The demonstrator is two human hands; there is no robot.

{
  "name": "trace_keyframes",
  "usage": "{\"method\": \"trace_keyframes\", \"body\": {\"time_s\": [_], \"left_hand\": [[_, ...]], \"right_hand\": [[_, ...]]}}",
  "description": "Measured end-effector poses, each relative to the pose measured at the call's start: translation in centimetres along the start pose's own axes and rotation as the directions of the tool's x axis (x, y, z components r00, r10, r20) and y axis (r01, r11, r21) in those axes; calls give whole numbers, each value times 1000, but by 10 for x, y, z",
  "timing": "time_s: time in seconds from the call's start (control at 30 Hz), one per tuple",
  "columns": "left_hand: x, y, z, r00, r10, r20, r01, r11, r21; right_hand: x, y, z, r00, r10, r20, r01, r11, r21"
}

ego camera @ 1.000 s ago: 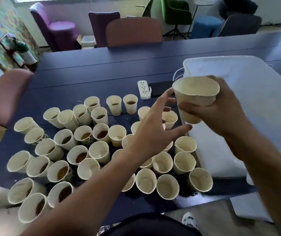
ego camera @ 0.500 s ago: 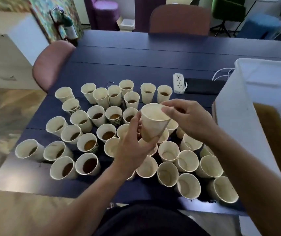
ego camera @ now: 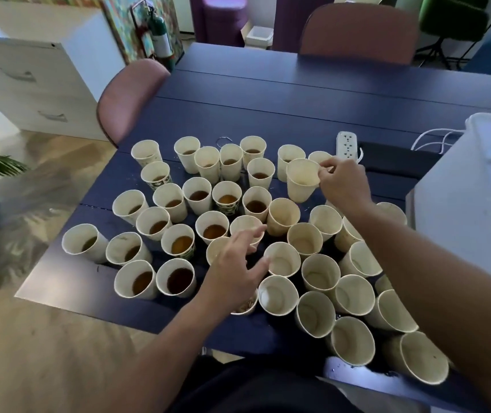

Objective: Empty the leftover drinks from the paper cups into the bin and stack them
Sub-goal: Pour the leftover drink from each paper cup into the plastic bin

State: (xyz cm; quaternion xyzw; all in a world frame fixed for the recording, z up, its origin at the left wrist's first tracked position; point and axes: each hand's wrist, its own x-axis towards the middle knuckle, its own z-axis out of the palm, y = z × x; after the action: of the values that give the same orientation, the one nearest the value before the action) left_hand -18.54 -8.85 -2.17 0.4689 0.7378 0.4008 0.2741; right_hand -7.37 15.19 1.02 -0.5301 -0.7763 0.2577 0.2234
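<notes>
Right hand (ego camera: 344, 186) carried empty cup (ego camera: 301, 180) farther back.

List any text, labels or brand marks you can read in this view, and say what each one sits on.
No text here can be read.
Printed paper cups: dark green pattern low on the wall, too blurred to tell whether it holds words.
Fire extinguisher: white label, too small to read.
Power strip: no markings legible.
Held cup and white bin: plain.
</notes>
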Motion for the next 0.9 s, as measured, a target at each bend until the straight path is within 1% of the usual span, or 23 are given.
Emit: {"method": "trace_keyframes", "body": {"time_s": [0.17,0.27,0.4,0.47,0.53,0.63,0.7,0.77,0.9], "left_hand": [[-1,-4,0,1000,19,7,-19,1000,12],[2,-5,-1,1000,31,-1,-31,999,13],[12,-4,-5,999,0,41,1,1000,-22],[23,-3,-11,999,-19,51,19,1000,9],[40,-4,-20,998,-39,43,37,998,53],[74,-4,-30,996,-90,-7,91,987,133],[98,-4,-32,992,-128,-6,126,972,198],[119,-6,-29,989,-147,22,133,942,308],[149,-9,-16,976,-200,82,122,823,554]], "right_hand": [[12,12,21,984,164,63,-150,970,-192],[14,22,33,964,241,108,-209,946,-247],[15,36,37,944,294,148,-241,924,-298],[13,34,32,947,280,155,-222,924,-312],[7,27,22,963,231,139,-171,922,-348],[-1,20,8,983,154,101,-106,922,-372],[-7,18,3,990,109,92,-72,939,-337],[-15,16,0,990,92,108,-58,959,-279],[-43,9,-6,987,77,140,-57,988,-143]]}}
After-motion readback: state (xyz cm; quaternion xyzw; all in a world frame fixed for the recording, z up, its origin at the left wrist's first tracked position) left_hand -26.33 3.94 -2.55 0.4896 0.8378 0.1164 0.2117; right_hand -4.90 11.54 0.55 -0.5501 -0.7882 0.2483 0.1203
